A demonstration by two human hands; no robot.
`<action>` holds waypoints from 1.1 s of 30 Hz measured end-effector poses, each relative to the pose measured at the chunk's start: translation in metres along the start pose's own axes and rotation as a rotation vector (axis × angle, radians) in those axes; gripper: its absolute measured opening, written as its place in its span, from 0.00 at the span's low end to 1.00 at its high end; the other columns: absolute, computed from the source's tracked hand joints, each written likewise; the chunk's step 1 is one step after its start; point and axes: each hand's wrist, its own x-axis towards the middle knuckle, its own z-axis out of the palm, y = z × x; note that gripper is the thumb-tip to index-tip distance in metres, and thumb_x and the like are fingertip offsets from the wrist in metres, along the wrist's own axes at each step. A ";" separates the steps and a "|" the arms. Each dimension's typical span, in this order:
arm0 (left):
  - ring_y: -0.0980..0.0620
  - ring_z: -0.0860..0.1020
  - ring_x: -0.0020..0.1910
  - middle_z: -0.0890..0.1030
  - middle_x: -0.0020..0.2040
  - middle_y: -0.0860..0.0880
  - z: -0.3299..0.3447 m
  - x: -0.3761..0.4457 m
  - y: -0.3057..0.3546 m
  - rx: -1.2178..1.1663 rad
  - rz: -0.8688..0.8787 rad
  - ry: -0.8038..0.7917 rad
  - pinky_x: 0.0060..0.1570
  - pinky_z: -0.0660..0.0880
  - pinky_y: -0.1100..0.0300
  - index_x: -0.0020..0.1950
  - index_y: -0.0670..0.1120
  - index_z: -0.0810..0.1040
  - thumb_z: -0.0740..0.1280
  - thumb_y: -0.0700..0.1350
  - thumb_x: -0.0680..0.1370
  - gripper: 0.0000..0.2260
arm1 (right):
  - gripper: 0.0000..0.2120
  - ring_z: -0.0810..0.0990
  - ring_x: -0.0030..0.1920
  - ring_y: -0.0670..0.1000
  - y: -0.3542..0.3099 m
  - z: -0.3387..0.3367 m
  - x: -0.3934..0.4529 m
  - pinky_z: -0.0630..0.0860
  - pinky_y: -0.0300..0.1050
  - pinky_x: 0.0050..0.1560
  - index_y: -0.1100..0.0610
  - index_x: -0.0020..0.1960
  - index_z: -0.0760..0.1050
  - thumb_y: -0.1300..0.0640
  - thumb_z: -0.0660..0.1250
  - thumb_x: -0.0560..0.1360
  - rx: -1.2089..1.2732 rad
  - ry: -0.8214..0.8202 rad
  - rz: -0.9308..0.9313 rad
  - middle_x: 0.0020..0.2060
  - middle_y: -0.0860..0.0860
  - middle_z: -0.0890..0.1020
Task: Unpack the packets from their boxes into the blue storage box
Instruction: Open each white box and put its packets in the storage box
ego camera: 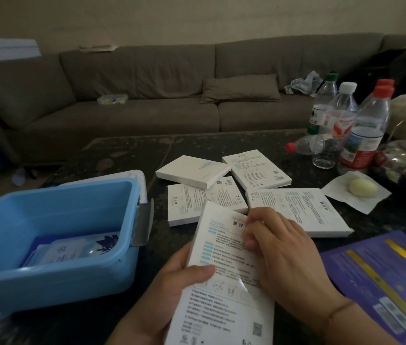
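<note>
My left hand (pixel 172 282) grips the white box (pixel 224 275) by its left edge, thumb across the print; my right hand (pixel 279 250) pinches its upper right side. If I tug hard there, packets could spill onto the table's near edge, not into the blue storage box (pixel 55 277) just left.
</note>
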 end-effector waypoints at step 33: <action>0.40 0.82 0.57 0.82 0.60 0.42 -0.008 0.007 -0.002 0.372 0.092 0.078 0.51 0.81 0.46 0.67 0.55 0.72 0.72 0.40 0.70 0.28 | 0.10 0.67 0.40 0.40 -0.002 -0.006 0.003 0.68 0.32 0.39 0.48 0.42 0.69 0.62 0.66 0.68 0.048 -0.087 0.035 0.47 0.42 0.72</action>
